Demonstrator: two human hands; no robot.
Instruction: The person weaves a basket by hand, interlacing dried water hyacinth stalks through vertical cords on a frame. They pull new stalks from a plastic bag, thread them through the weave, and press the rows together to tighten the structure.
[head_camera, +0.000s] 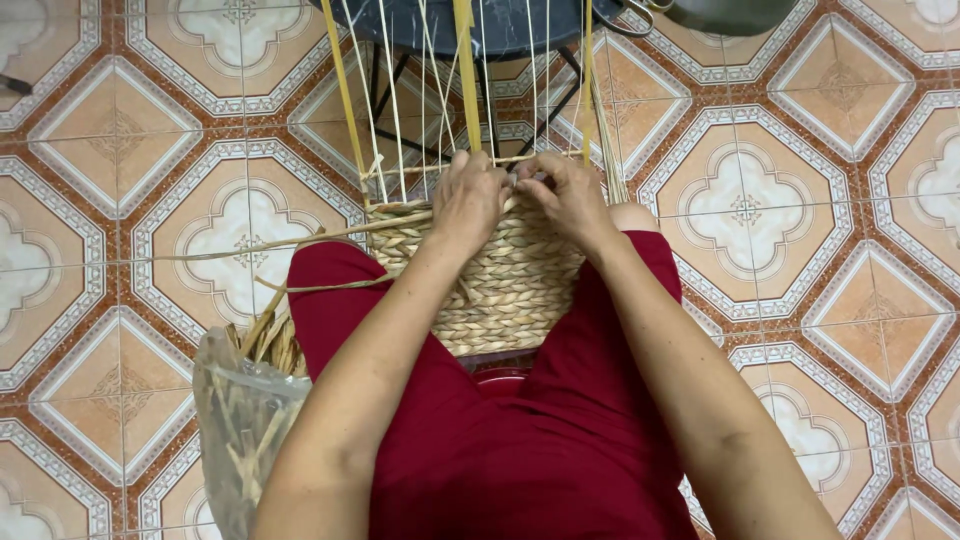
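Head view | left hand (468, 196), right hand (566, 192): fingers pinch woven basket (490, 285) rim strands.

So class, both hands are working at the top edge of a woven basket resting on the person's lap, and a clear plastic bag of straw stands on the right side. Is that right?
Not quite. The head view shows the clear plastic bag of straw on the person's left side, not the right. The rest holds: the left hand and right hand work at the top edge of the woven basket on the lap.
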